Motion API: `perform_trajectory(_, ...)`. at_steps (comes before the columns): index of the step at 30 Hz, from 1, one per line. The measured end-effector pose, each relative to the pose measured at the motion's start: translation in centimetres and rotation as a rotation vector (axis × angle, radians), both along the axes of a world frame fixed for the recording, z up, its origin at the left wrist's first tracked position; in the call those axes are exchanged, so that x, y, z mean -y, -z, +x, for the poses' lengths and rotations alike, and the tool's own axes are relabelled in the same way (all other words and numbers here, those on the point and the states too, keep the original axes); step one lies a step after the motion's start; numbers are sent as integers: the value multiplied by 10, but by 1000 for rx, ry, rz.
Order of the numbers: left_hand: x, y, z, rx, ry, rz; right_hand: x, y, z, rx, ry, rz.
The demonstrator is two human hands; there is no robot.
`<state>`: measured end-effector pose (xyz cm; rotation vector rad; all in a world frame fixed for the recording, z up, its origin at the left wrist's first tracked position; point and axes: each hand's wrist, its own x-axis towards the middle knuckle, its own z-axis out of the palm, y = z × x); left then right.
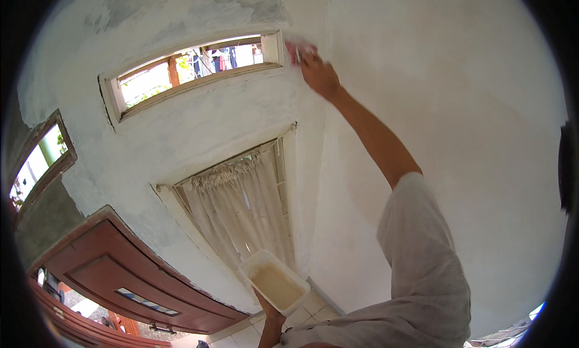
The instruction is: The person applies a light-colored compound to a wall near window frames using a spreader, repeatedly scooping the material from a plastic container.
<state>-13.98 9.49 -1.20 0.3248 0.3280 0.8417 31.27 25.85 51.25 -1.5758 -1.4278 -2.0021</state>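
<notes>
My right arm stretches up to the wall, and my right hand (320, 76) grips a small reddish tool (300, 51). Motion smears the tool, so I cannot tell its exact kind; it is against or very close to the wall just right of the upper window's frame. Low down, my left hand (271, 310) holds a whitish rectangular plastic tub (260, 262) by its near left side. The tub is tilted, with a cloudy beige liquid (278, 287) in its bottom. Some of the left fingers are hidden beneath it.
A long narrow window (199, 70) sits high in the patchy white wall (223, 103). Below it, a beige curtain (235, 191) covers another window. At left are a red-brown door (108, 263) and a small window (39, 161). The right wall (458, 118) meets this one in a corner.
</notes>
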Motion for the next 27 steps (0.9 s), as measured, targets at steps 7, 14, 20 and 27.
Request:
perform_trajectory(7,-2,-22,3,18,1,-20,61,56,-4,-439,-68,-145)
perform_trajectory(14,8,-44,12,-70,21,-11,39,-161,-19,-209,-229,190)
perform_trajectory(20,10,-42,20,-110,60,-38,-15,-56,5,6,-38,18)
perform_trajectory(27,6,-47,14,-132,38,5,55,93,20,-257,-66,-401)
